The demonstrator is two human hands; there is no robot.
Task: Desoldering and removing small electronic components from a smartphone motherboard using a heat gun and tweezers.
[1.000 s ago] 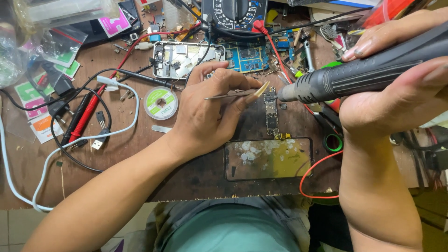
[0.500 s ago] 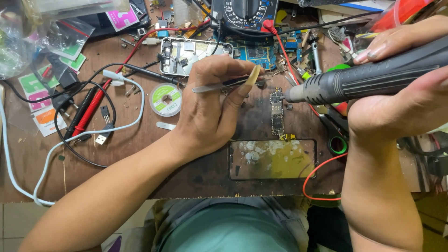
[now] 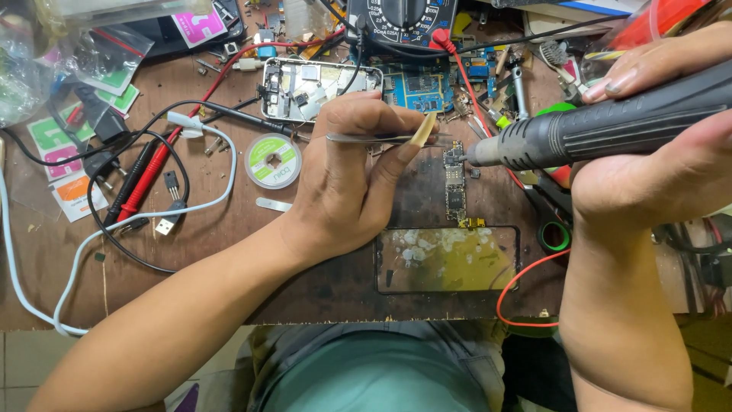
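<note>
Head: circuit board [image 3: 455,185] just right of left hand [image 3: 347,179].

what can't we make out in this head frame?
- Tweezers: rear end hidden inside the left hand.
- Board: parts too small to tell which one the tool tip meets.
- Tool: rear cut off by the right edge; right hand covers part.
- Meter: cut by the top edge.
- Glass panel: smeared, surface unclear.

Electronics repair workbench, multimeter [image 3: 402,19], circuit boards [image 3: 418,88], opened phone [image 3: 316,88], cables
</note>
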